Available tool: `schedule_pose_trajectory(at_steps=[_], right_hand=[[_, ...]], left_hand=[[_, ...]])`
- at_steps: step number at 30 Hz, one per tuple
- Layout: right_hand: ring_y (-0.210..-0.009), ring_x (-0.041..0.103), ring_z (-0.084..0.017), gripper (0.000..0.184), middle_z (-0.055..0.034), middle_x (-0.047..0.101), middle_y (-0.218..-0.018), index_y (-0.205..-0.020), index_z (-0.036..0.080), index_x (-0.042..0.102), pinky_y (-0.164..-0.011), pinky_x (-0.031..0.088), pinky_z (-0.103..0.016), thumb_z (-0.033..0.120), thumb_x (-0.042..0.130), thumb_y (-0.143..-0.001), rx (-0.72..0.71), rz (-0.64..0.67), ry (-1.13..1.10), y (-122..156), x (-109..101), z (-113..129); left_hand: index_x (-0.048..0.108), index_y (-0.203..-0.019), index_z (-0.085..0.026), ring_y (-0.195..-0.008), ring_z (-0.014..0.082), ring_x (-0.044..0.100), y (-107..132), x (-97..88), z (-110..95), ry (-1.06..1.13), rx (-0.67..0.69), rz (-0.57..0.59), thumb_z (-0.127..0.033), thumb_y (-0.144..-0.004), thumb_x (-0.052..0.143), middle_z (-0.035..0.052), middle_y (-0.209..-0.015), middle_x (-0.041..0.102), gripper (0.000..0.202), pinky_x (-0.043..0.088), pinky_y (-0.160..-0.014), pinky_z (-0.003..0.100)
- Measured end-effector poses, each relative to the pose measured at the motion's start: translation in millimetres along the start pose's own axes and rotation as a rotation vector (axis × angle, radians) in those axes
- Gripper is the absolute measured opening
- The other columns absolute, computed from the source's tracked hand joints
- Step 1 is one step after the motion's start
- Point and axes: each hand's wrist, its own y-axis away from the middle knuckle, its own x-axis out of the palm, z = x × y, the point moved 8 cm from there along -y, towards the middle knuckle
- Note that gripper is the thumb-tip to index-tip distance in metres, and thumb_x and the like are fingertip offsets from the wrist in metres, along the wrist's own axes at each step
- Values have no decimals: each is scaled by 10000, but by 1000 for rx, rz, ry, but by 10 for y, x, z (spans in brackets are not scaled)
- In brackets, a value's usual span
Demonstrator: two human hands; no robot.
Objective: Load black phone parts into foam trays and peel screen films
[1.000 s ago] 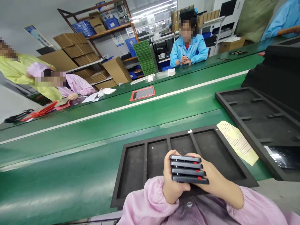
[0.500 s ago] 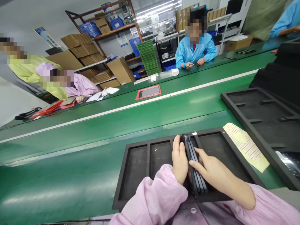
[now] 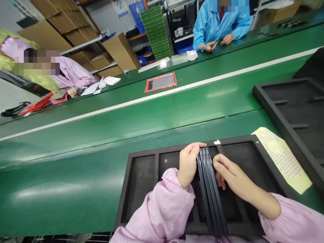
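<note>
Several thin dark panels (image 3: 211,192), long and flat-edged, stand together on edge across a black compartment tray (image 3: 141,153). My left hand (image 3: 187,165) is closed round their far end from the left side, thumb on top. Just right of the bundle, my right hand (image 3: 231,175) is curled, with thumb and forefinger drawn together by the outermost panel. Whether anything is in that pinch, I cannot make out. A small white label (image 3: 217,142) lies on the tray's far rim, and a tiny ring-shaped mark (image 3: 165,161) shows in a left compartment.
A yellow sticker sheet (image 3: 283,158) lies right of the tray, beside another black tray (image 3: 278,111). Across the green bench (image 3: 101,135) rests a grey panel on a red sheet (image 3: 162,82). A person in blue (image 3: 220,25) and one in pink (image 3: 73,72) sit opposite.
My view has tipped downward. The panels have turned more upright, their edges facing me. My left hand has gone from lying flat to gripping their far end; my right fingers have come off their top edges.
</note>
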Motion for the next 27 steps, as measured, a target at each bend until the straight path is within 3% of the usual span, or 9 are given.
schedule_pose_trajectory(at_steps=[5,9,15,18,21,23,27], right_hand=[[-389,483,-130,336,48,482,-468,-718,236,400,-383,407,-240,512,355,-905,-73,-60,89,20,-57,69],[-364,471,-127,276,64,465,-445,-731,244,387,-371,388,-237,458,340,-898,-73,-64,123,-6,-67,87],[-422,519,-144,176,56,501,-496,-772,243,385,-435,422,-257,392,332,-850,-128,-44,256,-54,-94,118],[-556,585,-177,149,-7,586,-657,-828,226,455,-531,452,-294,349,374,-810,-242,-224,547,-3,-269,223],[-671,623,-248,278,-74,621,-832,-983,188,500,-536,450,-319,375,513,-778,-153,-412,930,79,-456,199],[-710,634,-282,337,-102,624,-908,-1032,168,503,-520,453,-322,378,573,-778,-28,-348,1123,76,-462,85],[-724,644,-276,167,-138,629,-919,-960,134,531,-568,481,-330,226,513,-822,33,-164,1229,-27,-344,-55]], left_hand=[[696,-892,-179,-1019,215,619,9,46,-52,-27,31,138,-363,-815,548,69,-1048,703,248,445,-937,341],[683,-874,-188,-930,207,642,-8,76,-80,-99,13,195,-346,-807,554,59,-980,716,214,486,-859,334],[680,-854,-188,-969,213,623,-38,148,-145,-200,116,255,-191,-700,635,46,-981,705,160,454,-902,336],[672,-824,-184,-934,197,622,-47,151,-135,-195,118,248,-165,-699,624,23,-909,700,135,446,-899,324],[662,-810,-183,-931,194,612,-40,157,-125,-171,117,246,-168,-701,630,11,-897,688,115,433,-906,324],[657,-804,-185,-924,190,609,-33,166,-115,-144,102,249,-168,-705,627,5,-892,683,105,427,-910,325],[659,-790,-189,-918,187,605,-46,178,-114,-163,104,230,-166,-701,633,-1,-875,680,95,426,-901,313]])
